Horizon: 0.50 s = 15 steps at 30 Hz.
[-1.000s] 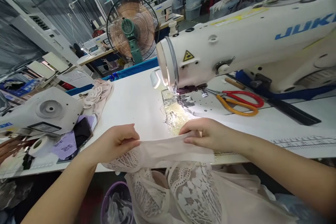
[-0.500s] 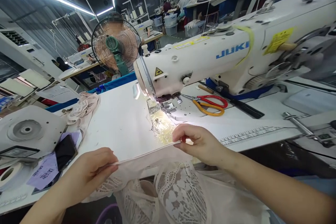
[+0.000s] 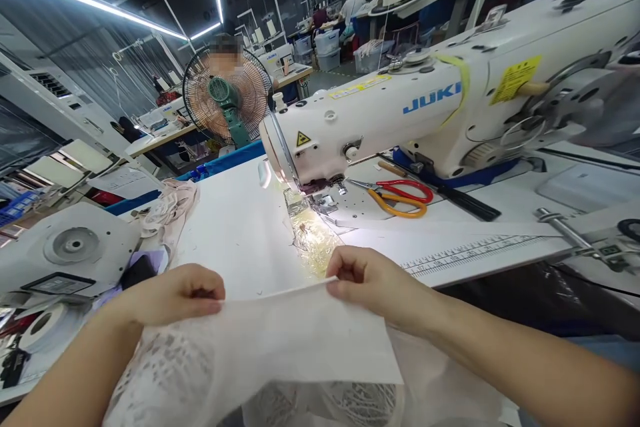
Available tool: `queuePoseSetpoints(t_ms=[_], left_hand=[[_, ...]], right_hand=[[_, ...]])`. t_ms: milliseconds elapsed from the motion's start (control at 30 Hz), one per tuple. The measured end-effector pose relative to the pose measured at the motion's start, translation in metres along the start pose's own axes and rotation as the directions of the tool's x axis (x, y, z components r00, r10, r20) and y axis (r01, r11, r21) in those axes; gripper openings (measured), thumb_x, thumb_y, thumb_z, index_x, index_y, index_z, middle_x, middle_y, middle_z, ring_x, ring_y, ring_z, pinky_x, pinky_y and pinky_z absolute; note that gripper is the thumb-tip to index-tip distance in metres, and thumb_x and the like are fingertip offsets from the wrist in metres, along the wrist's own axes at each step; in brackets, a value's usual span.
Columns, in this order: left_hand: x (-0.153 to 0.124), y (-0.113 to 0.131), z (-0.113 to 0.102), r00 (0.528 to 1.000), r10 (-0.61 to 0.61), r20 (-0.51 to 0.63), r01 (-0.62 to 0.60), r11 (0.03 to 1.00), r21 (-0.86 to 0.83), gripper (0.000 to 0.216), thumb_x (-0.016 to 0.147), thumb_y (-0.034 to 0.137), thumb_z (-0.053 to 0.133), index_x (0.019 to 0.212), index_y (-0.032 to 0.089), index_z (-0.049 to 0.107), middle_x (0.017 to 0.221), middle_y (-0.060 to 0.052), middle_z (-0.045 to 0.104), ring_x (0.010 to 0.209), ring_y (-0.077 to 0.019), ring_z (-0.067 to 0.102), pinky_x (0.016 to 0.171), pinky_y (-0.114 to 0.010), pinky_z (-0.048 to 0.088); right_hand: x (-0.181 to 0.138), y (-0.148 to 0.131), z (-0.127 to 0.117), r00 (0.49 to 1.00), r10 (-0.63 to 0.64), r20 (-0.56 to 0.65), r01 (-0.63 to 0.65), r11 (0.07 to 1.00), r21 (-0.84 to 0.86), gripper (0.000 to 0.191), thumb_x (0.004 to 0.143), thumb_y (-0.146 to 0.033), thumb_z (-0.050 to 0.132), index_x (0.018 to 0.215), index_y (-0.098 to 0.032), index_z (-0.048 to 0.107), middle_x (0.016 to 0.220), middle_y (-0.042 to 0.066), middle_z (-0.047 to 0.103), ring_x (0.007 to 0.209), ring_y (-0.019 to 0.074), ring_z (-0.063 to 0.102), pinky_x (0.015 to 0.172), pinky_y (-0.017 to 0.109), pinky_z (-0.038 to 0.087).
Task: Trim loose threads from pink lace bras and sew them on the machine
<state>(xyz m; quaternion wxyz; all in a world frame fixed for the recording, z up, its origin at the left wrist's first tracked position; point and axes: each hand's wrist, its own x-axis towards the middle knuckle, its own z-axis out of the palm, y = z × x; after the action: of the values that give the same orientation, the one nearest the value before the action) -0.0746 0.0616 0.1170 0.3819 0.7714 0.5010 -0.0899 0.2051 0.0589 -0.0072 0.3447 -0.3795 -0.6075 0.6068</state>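
Observation:
Both hands hold a pale lace bra [image 3: 295,337] in front of the sewing machine, stretching its top edge between them. My left hand [image 3: 177,293] is closed, with thumb and fingers pinching the left end of that edge. The right end is pinched by my right hand [image 3: 367,283], just below the lit needle area. A smooth fabric panel hangs between the hands, and a blurred lace cup [image 3: 167,367] droops under my left hand. More lace shows below the panel, partly hidden by it. The white JUKI sewing machine [image 3: 375,120] stands beyond, its head above crinkled clear-yellow film [image 3: 313,240].
Red-and-orange-handled scissors [image 3: 400,199] and a black-handled tool [image 3: 465,203] lie under the machine arm. At left are a heap of lace pieces [image 3: 175,207], a white machine part [image 3: 75,243] and a tape roll [image 3: 47,330]. A fan [image 3: 227,97] stands behind; a person sits beyond it.
The bra's panel has been turned up and now faces me, covering much of the lace cups. My left hand has risen slightly; both hands keep their pinch. The view has shifted a little.

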Motion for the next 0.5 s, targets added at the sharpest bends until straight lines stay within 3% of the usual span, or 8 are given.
queuePoseSetpoints(t_ms=[100,233,367,500], left_hand=[[0.039,-0.016,-0.003,0.996,-0.093,0.010,0.092,0.994,0.060,0.026,0.072,0.040,0.051,0.060,0.017,0.053,0.056,0.002,0.046,0.052,-0.0105,0.039,0.048,-0.021,0.032],[0.082,-0.048,-0.003,0.992,-0.119,0.030,0.114,0.984,0.136,0.026,0.072,0.039,0.049,0.069,0.016,0.061,0.064,0.000,0.054,0.060,-0.0136,0.047,0.055,-0.022,0.036],[0.104,-0.068,-0.008,0.993,-0.110,0.028,0.106,0.985,0.137,0.027,0.072,0.039,0.049,0.075,0.016,0.063,0.069,-0.002,0.058,0.062,-0.0151,0.050,0.054,-0.023,0.036],[0.115,-0.074,-0.017,0.994,-0.107,0.018,0.104,0.986,0.126,0.025,0.072,0.038,0.050,0.076,0.016,0.062,0.071,-0.002,0.059,0.063,-0.0149,0.050,0.054,-0.023,0.037]], right_hand=[[0.020,0.013,-0.001,0.998,-0.001,-0.063,-0.005,0.994,-0.107,0.004,0.070,-0.020,0.055,0.072,-0.019,0.052,0.059,-0.005,0.047,0.053,0.0093,0.044,0.048,0.021,0.036],[0.044,0.024,-0.008,0.992,-0.036,-0.118,-0.001,0.955,-0.296,0.012,0.068,-0.013,0.055,0.079,-0.018,0.055,0.065,-0.004,0.051,0.060,0.0115,0.048,0.057,0.024,0.040],[0.064,0.023,-0.024,0.999,-0.028,-0.046,0.003,0.885,-0.465,0.033,0.067,-0.011,0.056,0.099,-0.018,0.059,0.067,-0.003,0.054,0.059,0.0123,0.050,0.058,0.025,0.040],[0.079,0.018,-0.037,0.999,-0.013,0.031,0.028,0.833,-0.553,0.038,0.067,-0.011,0.058,0.105,-0.015,0.061,0.072,-0.001,0.058,0.061,0.0136,0.054,0.061,0.027,0.043]])
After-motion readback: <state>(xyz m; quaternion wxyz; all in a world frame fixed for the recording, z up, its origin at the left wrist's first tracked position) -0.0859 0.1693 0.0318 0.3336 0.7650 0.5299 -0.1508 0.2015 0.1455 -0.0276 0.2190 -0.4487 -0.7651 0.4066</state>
